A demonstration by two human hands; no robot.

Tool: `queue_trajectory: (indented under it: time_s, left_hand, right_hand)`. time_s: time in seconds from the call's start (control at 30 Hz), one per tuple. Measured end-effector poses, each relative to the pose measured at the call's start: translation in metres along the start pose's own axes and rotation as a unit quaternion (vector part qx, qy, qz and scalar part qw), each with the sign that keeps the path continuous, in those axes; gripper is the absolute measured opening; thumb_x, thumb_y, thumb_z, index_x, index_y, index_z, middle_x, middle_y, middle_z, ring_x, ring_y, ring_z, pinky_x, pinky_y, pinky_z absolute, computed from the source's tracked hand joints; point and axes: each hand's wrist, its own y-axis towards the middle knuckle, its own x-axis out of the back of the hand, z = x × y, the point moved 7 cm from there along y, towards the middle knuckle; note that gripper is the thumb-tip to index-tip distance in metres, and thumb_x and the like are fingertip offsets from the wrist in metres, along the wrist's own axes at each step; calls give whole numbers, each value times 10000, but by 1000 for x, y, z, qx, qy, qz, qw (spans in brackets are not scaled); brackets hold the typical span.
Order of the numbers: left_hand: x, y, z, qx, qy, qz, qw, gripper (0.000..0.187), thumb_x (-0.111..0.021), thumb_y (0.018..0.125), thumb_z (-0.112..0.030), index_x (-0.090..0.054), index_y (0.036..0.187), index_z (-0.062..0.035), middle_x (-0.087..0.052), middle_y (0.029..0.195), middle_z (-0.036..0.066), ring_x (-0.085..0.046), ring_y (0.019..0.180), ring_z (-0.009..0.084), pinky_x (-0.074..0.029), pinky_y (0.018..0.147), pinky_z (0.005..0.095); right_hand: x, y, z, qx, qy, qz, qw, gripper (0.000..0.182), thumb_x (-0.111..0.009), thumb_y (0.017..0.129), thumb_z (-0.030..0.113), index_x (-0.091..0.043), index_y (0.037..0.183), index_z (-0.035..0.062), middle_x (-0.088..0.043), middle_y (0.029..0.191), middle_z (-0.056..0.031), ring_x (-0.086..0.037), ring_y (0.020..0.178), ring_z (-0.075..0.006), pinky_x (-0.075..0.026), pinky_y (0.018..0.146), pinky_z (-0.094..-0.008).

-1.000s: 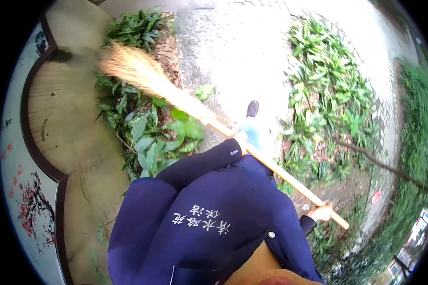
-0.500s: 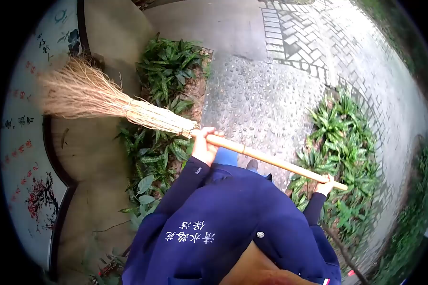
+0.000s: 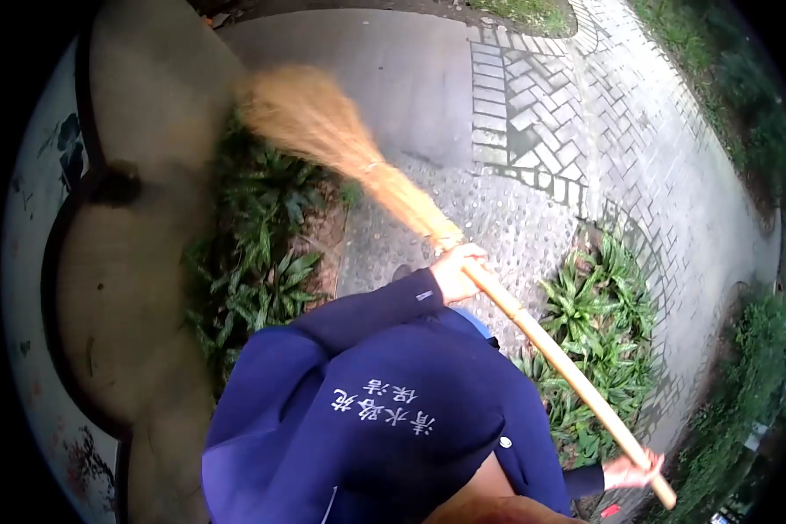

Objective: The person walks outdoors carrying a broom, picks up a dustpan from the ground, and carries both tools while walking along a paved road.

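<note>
A long straw broom (image 3: 410, 205) runs diagonally across the head view. My left hand (image 3: 460, 272) is closed round its pale wooden handle (image 3: 576, 380), just below where the straw is bound on. Down at the lower right, my right hand (image 3: 635, 472) grips the same handle close to its butt end. The bristle head (image 3: 301, 113) points to the upper left, blurred by motion, and overlaps the edge of the left plants and the smooth pavement.
Leafy plants (image 3: 266, 253) border the pebbled path (image 3: 389, 223) on the left, with more plants (image 3: 598, 323) on the right. A painted wall panel (image 3: 39, 288) stands at far left. Beyond lie smooth pavement (image 3: 384, 65) and herringbone paving (image 3: 546, 109).
The broom head has swung right and forward, away from the wall panel. My left hand has moved right; my right hand has dropped lower with the handle's end. Both keep their grip.
</note>
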Motion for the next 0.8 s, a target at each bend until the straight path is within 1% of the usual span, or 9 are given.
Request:
queue_trajectory:
  time_s: [0.17, 0.2, 0.33, 0.43, 0.53, 0.57, 0.67, 0.73, 0.8]
  left_hand:
    - [-91, 99, -56, 66, 27, 28, 997, 125, -617, 823, -68, -500, 782, -57, -529, 725, 65, -557, 764, 237, -486, 818, 398]
    - [-103, 118, -71, 83, 3, 64, 995, 119, -609, 818, -50, -497, 777, -48, -526, 741, 70, -558, 771, 245, -486, 821, 400]
    - [-89, 213, -172, 65, 19, -15, 998, 104, -588, 809, -13, -511, 879, -22, -582, 873, 120, -587, 843, 269, -489, 845, 415]
    - [-52, 281, -297, -52, 271, 20, 961, 99, -566, 809, -23, -532, 901, -26, -599, 906, 147, -594, 867, 279, -479, 857, 467]
    - [-51, 286, -407, -142, 32, -272, 951, 72, -544, 796, -100, -494, 811, -50, -513, 749, 81, -559, 719, 239, -450, 908, 474]
    - [-64, 287, -431, -143, 30, -279, 949, 72, -544, 796, -100, -494, 811, -50, -513, 749, 81, -559, 719, 239, -450, 908, 474]
    - [-132, 307, -482, -222, -126, -195, 947, 110, -544, 779, -123, -451, 751, -72, -477, 697, 65, -509, 602, 208, -449, 901, 447]
    - [-182, 310, -519, -292, -198, -122, 928, 162, -566, 742, -109, -406, 718, -105, -424, 623, 43, -472, 591, 213, -440, 859, 410]
    - [-208, 340, -557, -253, -229, -51, 938, 150, -574, 748, -103, -425, 733, -86, -451, 656, 60, -493, 637, 229, -442, 883, 430]
  right_hand:
    - [-137, -46, 85, 248, 41, 53, 967, 100, -606, 777, 70, -532, 805, 9, -512, 675, -62, -524, 592, -176, -474, 583, -270]
    - [-168, -51, 77, 266, 45, 69, 960, 100, -608, 776, 61, -532, 812, 8, -512, 675, -64, -523, 591, -176, -474, 581, -270]
    - [-299, -61, -15, 271, 65, 117, 953, 110, -615, 774, 25, -531, 842, 4, -514, 678, -71, -523, 585, -177, -474, 576, -269]
    - [-414, -64, -127, 221, 66, 124, 965, 128, -621, 772, -2, -531, 864, 1, -515, 680, -77, -522, 580, -179, -475, 572, -269]
    - [-560, -82, -248, 62, 60, 59, 995, 186, -631, 772, -68, -527, 912, -3, -523, 702, -95, -539, 622, -189, -490, 591, -276]
    - [-599, -68, -290, 8, 57, 85, 995, 163, -630, 786, -49, -527, 905, -5, -534, 721, -99, -547, 647, -192, -494, 607, -281]
    - [-719, -27, -366, -144, 77, 207, 965, 103, -619, 813, 11, -562, 890, -28, -587, 762, -116, -590, 747, -226, -517, 721, -343]
    - [-808, -24, -386, -161, 110, 250, 948, 105, -583, 854, 39, -497, 796, 21, -533, 718, -68, -529, 682, -190, -455, 720, -314]
    - [-888, 3, -428, -190, 140, 290, 927, 211, -575, 863, 51, -422, 720, 77, -428, 638, -22, -430, 602, -148, -393, 629, -293]
